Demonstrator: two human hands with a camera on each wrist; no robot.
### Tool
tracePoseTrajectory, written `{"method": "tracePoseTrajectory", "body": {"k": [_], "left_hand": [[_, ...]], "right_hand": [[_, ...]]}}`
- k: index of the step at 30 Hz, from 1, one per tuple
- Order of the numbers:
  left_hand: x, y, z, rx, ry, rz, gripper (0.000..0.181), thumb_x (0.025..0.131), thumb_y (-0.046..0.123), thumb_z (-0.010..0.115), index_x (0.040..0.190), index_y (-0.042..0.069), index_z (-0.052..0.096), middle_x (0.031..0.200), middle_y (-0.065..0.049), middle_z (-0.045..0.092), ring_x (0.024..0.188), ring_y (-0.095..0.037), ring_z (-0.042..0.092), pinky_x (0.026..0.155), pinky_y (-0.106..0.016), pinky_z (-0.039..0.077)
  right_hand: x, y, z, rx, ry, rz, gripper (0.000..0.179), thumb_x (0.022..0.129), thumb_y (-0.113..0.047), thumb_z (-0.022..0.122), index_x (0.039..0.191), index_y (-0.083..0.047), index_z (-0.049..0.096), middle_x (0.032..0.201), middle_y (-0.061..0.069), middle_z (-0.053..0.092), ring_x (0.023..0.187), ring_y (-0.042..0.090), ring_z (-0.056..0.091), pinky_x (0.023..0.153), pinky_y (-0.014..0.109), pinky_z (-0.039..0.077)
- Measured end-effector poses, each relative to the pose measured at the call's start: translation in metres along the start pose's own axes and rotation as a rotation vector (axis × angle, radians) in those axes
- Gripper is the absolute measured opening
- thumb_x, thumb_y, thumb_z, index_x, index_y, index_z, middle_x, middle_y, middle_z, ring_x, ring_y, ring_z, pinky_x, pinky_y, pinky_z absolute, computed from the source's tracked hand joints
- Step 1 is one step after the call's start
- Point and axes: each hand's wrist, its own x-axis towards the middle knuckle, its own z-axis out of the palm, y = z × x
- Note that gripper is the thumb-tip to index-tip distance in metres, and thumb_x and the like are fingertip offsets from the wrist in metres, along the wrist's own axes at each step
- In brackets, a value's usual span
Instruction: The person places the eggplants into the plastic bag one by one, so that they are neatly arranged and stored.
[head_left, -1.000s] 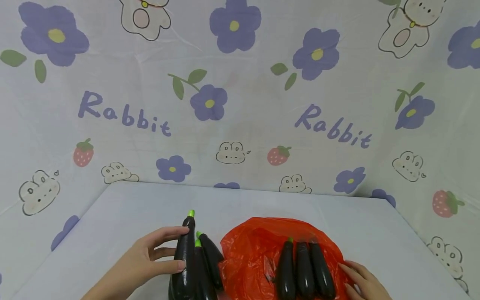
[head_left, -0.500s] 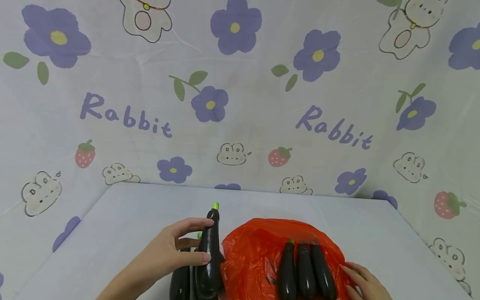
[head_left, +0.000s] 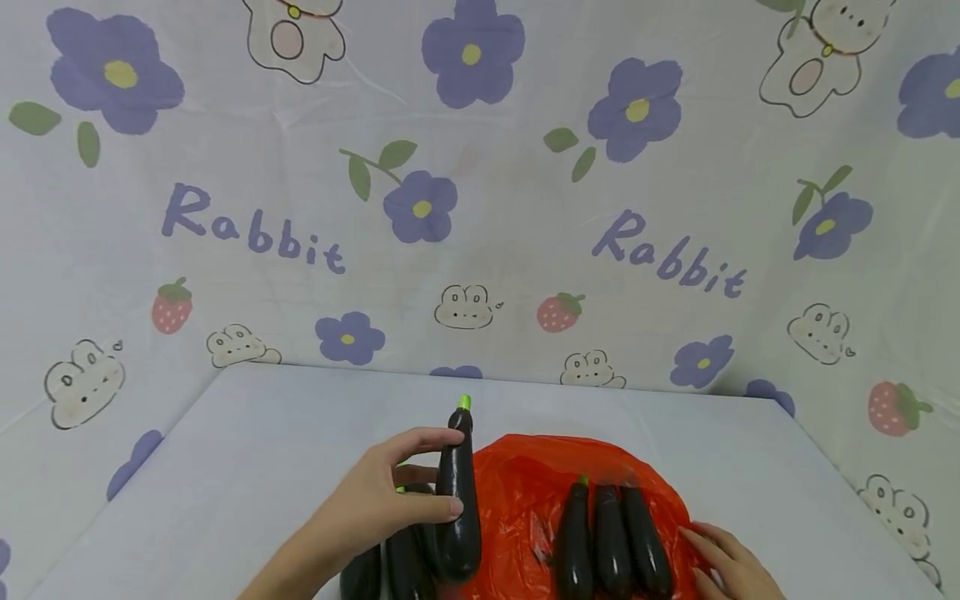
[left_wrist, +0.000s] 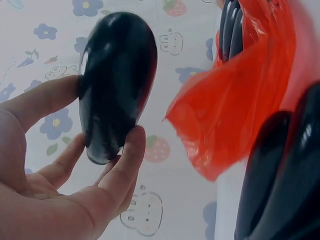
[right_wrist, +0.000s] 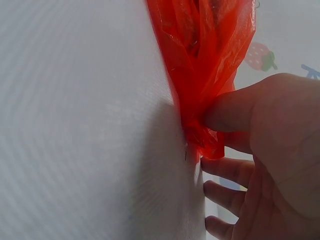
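Note:
A glossy dark eggplant (head_left: 459,546) with a bright green stem is held near-upright by my left hand (head_left: 375,496), thumb on one side and fingers on the other. In the left wrist view the held eggplant (left_wrist: 120,65) is off the table. It overlaps the left edge of a red plastic bag (head_left: 513,508) in the head view. Three eggplants (head_left: 574,542) lie side by side on the bag's right part. At the bag's right edge, my right hand (head_left: 731,567) pinches the plastic between thumb and finger, as the right wrist view shows.
More eggplants (head_left: 407,562) lie on the white table (head_left: 300,433) left of the bag, partly hidden behind my left hand. Behind the table hangs a cloth (head_left: 480,250) printed with flowers, rabbits and strawberries.
My left hand has lifted the eggplant from beside the others and carried it rightward to the bag's left edge. The right hand has stayed at the bag's right edge.

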Motion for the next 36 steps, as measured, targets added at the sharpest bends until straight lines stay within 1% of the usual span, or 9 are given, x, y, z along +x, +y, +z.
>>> {"method": "tracePoseTrajectory", "body": {"k": [4,10,15,19,22,25,30,32,36], "left_hand": [[0.008,-0.002,0.010,0.031,0.007,0.029,0.056,0.082,0.013,0.080,0.134,0.017,0.059,0.139,-0.011,0.048,0.111,-0.032,0.058,0.080,-0.047,0.056],[0.019,-0.002,0.024,0.067,-0.009,0.061,0.055,0.082,0.013,0.080,0.133,0.018,0.060,0.139,-0.010,0.048,0.112,-0.033,0.055,0.078,-0.046,0.056],[0.027,-0.004,0.035,0.100,-0.008,0.084,0.055,0.081,0.010,0.080,0.131,0.019,0.061,0.142,-0.009,0.045,0.112,-0.034,0.055,0.078,-0.046,0.056],[0.034,-0.008,0.045,0.168,0.010,0.083,0.053,0.079,0.012,0.082,0.127,0.024,0.062,0.137,-0.008,0.049,0.109,-0.032,0.056,0.078,-0.047,0.056],[0.038,-0.010,0.052,0.220,0.009,0.079,0.053,0.078,0.013,0.083,0.125,0.026,0.063,0.132,-0.006,0.051,0.108,-0.031,0.057,0.078,-0.047,0.056],[0.043,-0.013,0.059,0.258,-0.009,0.094,0.052,0.077,0.012,0.083,0.123,0.026,0.064,0.129,-0.003,0.052,0.107,-0.028,0.058,0.079,-0.043,0.056],[0.052,-0.021,0.068,0.307,-0.066,0.128,0.051,0.078,0.013,0.083,0.123,0.025,0.064,0.128,0.002,0.052,0.104,-0.023,0.058,0.077,-0.034,0.055],[0.055,-0.024,0.070,0.346,-0.081,0.122,0.050,0.077,0.014,0.084,0.123,0.025,0.064,0.126,0.003,0.052,0.102,-0.022,0.058,0.074,-0.033,0.055],[0.059,-0.029,0.072,0.426,-0.096,0.079,0.051,0.075,0.015,0.085,0.121,0.023,0.066,0.120,0.001,0.052,0.098,-0.021,0.059,0.069,-0.034,0.056]], "right_hand": [[0.000,0.000,-0.001,-0.004,0.001,-0.018,0.049,0.095,-0.025,0.064,0.137,0.000,0.055,0.139,0.021,0.047,0.120,0.042,0.048,0.088,0.060,0.048],[-0.003,0.001,-0.001,0.001,0.014,-0.060,0.048,0.096,-0.023,0.064,0.136,0.001,0.055,0.138,0.022,0.047,0.119,0.043,0.049,0.088,0.061,0.048],[-0.002,0.001,0.000,-0.006,0.005,-0.041,0.049,0.096,-0.025,0.063,0.137,0.001,0.054,0.138,0.022,0.047,0.118,0.042,0.049,0.088,0.061,0.048],[-0.001,0.001,0.000,-0.014,-0.001,-0.028,0.049,0.096,-0.024,0.063,0.137,0.001,0.054,0.138,0.022,0.047,0.118,0.041,0.050,0.088,0.061,0.047],[-0.001,0.000,-0.001,-0.014,-0.002,-0.029,0.049,0.096,-0.024,0.064,0.137,0.001,0.054,0.139,0.021,0.046,0.119,0.042,0.049,0.089,0.061,0.047],[0.000,-0.001,-0.002,-0.009,-0.003,-0.035,0.050,0.096,-0.026,0.063,0.137,0.001,0.054,0.139,0.022,0.046,0.119,0.043,0.049,0.089,0.062,0.046],[0.000,0.000,-0.003,-0.011,-0.002,-0.042,0.050,0.096,-0.027,0.064,0.137,0.001,0.055,0.138,0.022,0.046,0.119,0.043,0.049,0.090,0.061,0.046],[0.000,0.000,-0.003,-0.009,-0.003,-0.038,0.050,0.096,-0.027,0.064,0.137,0.001,0.055,0.138,0.022,0.046,0.119,0.042,0.049,0.090,0.061,0.046],[-0.001,0.001,-0.001,-0.001,-0.004,-0.036,0.050,0.096,-0.026,0.064,0.137,0.001,0.054,0.138,0.022,0.046,0.119,0.043,0.049,0.089,0.061,0.046]]}}
